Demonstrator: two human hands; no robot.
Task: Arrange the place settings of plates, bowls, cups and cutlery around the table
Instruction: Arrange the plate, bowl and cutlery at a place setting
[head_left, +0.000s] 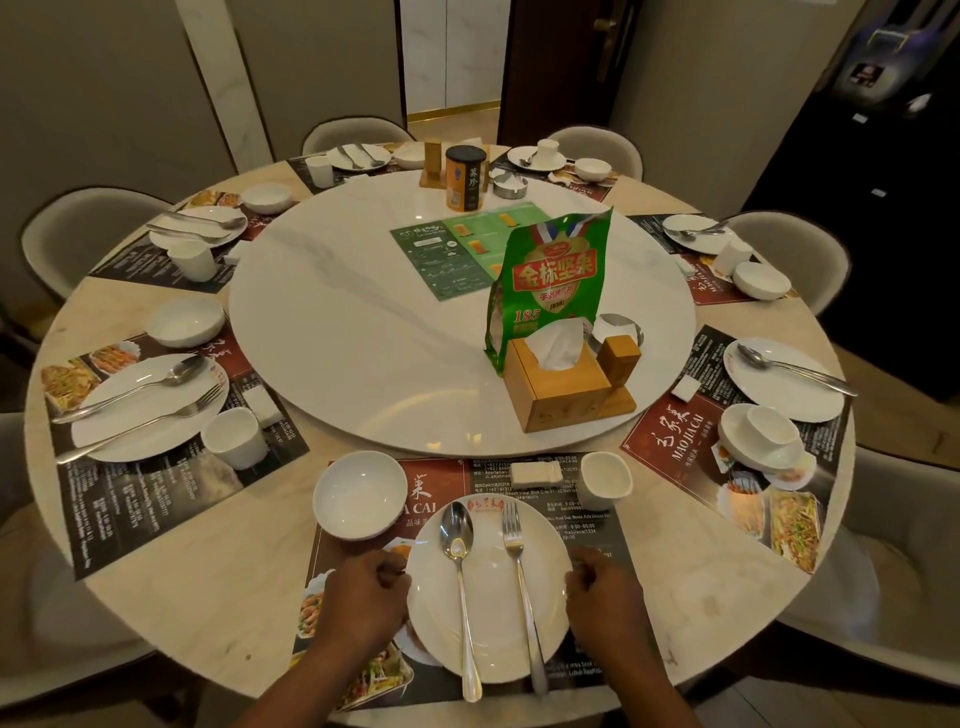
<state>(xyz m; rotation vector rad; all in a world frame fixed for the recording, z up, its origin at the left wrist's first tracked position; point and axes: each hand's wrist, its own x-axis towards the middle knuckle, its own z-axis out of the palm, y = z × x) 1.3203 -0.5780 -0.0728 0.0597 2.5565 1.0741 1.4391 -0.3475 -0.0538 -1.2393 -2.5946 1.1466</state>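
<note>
Plate (491, 618) | bottom centre of frame, on placemat (592, 530) | left hand (363, 597) and right hand (605, 597) grip opposite rims | risk: a jerky shift could roll loose spoon (457, 540) and fork (515, 540) off

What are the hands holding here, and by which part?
The near plate, by its rim: the left hand grips the left edge, the right hand the right edge.

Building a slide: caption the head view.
The left hand and right hand hold the near plate, bearing spoon and fork, on a set round table.
</note>
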